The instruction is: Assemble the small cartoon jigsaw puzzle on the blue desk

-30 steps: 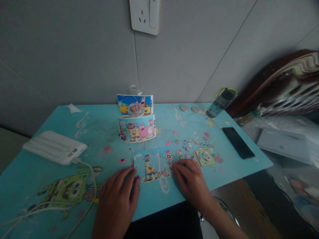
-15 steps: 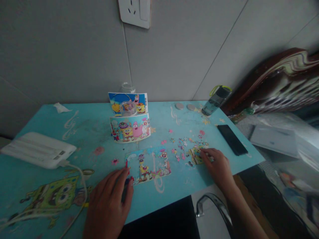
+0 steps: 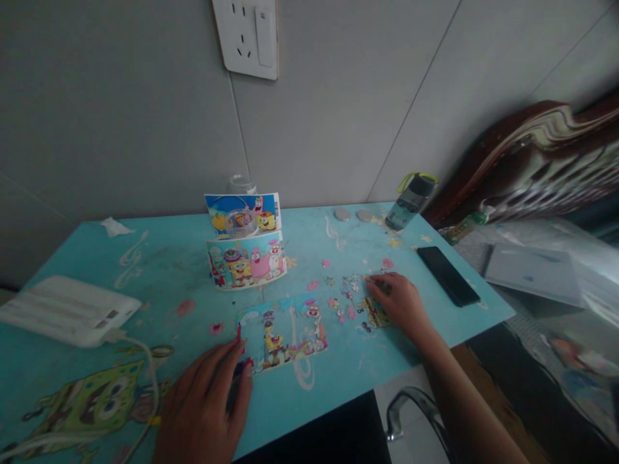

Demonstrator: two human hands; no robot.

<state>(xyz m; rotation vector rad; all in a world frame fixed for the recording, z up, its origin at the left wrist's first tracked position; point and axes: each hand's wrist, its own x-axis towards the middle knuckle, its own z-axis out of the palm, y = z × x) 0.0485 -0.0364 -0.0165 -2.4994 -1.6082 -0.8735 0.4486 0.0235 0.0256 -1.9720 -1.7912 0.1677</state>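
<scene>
A partly filled cartoon jigsaw puzzle point(image 3: 273, 338) lies flat on the table, with pieces along its edges and a figure standing in its middle. At its left edge rests my left hand point(image 3: 206, 393), open, the thumb apart from the forefinger and both tips touching the puzzle's border. My right hand point(image 3: 399, 299) reaches over the loose puzzle pieces point(image 3: 347, 290) to the right of it. Its fingers are drawn together at the pile; whatever is between the tips is too small to make out. The wrist and palm partly cover a printed yellow figure.
Behind the puzzle stands a picture card point(image 3: 249, 261), with a clear round container point(image 3: 242, 222) behind it. A white power bank point(image 3: 68, 309) with a cable lies left. Toward the right are two round discs point(image 3: 342, 214), a water bottle point(image 3: 411, 201) and a black phone point(image 3: 447, 276).
My right hand has moved away from me and slightly left, from the printed yellow figure to the loose pieces. My left hand stays at the puzzle's left edge. The view has tilted up slightly.
</scene>
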